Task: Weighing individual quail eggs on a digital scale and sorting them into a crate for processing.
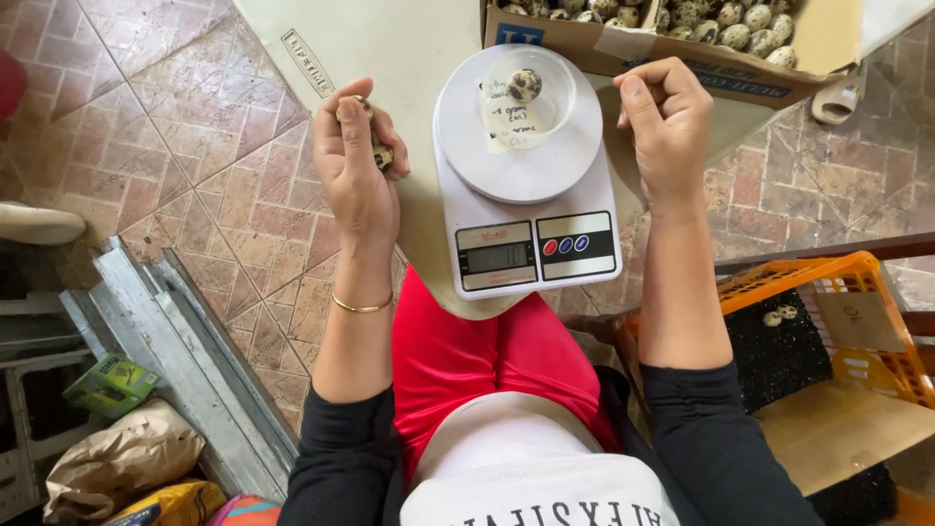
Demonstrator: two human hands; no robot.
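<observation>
Speckled egg (pixel 524 85) upright in cup (pixel 556 107), hands (pixel 353 156) beside.

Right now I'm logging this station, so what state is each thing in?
Kitchen scale: switched on, display lit.
Clear cup: upright on scale, one speckled egg inside.
Cardboard box: open, full of eggs.
Left hand: fingers closed on eggs.
Right hand: curled, contents hidden.
Orange crate: two eggs inside.

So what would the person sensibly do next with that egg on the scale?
Probably lift the speckled egg out of the clear cup with the empty right hand. It lies alone on the scale, and the left hand already holds more eggs.
</observation>
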